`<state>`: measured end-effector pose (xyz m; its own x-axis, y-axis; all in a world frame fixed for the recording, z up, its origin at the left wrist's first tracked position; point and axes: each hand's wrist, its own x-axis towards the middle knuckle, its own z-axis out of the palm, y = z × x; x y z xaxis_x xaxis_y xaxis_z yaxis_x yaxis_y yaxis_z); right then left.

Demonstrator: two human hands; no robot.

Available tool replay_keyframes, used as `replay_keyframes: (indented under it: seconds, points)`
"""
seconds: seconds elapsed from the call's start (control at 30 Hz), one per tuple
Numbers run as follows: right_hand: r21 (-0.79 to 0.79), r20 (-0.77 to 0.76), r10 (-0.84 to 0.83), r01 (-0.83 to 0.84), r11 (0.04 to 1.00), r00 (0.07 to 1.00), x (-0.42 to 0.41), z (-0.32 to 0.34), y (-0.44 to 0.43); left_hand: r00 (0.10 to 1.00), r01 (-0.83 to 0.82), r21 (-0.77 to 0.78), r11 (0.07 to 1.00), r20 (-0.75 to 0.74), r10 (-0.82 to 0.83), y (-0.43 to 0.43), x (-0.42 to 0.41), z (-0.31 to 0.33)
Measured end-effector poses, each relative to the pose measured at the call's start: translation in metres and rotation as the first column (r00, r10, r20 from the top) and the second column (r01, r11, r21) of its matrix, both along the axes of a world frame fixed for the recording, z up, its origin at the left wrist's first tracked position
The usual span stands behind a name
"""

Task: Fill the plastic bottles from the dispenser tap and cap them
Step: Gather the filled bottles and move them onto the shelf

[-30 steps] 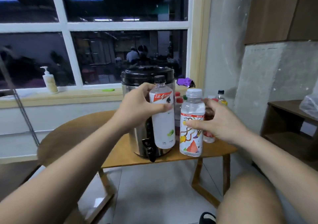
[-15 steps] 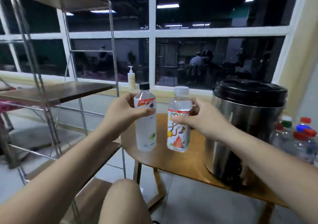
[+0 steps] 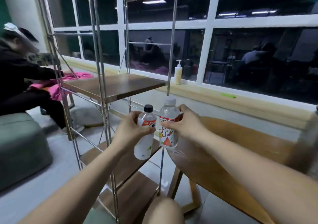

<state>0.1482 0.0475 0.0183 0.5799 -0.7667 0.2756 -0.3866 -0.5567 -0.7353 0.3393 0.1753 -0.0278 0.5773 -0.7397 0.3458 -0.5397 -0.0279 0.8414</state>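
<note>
Since both are capped, I am gripping the black-capped bottle [image 3: 144, 149] in my left hand [image 3: 130, 129] and the white-capped bottle [image 3: 168, 112] in my right hand [image 3: 183, 125], holding them roughly upright, side by side, just in front of the metal shelf rack [image 3: 111, 86], probably to shelve them, though I am failing to judge how full either is.

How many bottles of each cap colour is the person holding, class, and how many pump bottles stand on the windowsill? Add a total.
Black-capped bottle, in the left hand: 1
White-capped bottle, in the right hand: 1
Pump bottle: 1
Total: 3
</note>
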Motion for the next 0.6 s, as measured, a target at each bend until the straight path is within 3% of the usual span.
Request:
replay_keyframes:
  seconds: [0.37,0.6]
  points:
    - [0.200,-0.004,-0.031,0.031,0.979,1.000,0.095,-0.111,-0.073,0.959,-0.206,0.139,0.969,-0.166,0.227,-0.097,0.061,-0.083]
    - [0.259,-0.066,0.015,0.003,0.966,0.998,0.150,-0.148,-0.120,0.911,-0.368,0.141,0.919,-0.144,0.387,-0.161,0.101,-0.113]
